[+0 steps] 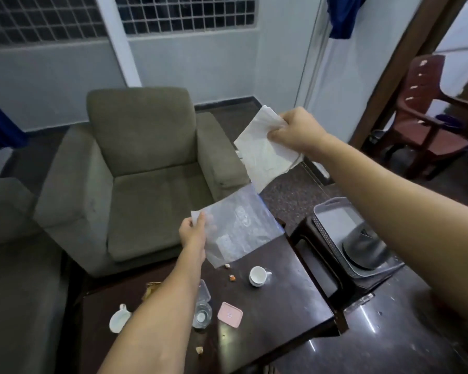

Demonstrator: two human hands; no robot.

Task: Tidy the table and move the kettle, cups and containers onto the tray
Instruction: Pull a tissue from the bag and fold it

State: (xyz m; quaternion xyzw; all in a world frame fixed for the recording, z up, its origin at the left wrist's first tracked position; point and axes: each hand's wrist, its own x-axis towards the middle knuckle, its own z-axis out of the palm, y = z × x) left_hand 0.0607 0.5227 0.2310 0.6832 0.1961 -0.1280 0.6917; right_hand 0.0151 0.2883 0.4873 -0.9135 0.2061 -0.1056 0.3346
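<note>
My left hand (193,232) pinches the corner of a clear plastic bag (238,225), holding it up above the far edge of the dark table (276,300). Higher and to the right, my right hand (297,128) grips a crumpled white tissue (265,152). On the table lie a white cup (257,276) on its side, a second white cup (118,318) partly hidden by my left forearm, a clear container with lid (202,306), and a pink lid (229,314). A grey perforated tray (328,209) sits on a dark stool at the right, with a black kettle (368,249) in it.
Several crumbs (232,278) lie scattered on the table. A green armchair (141,174) stands right behind the table, and another sofa (16,265) is at the left. A red plastic chair (427,117) is in the doorway at right. Glossy dark floor shows at lower right.
</note>
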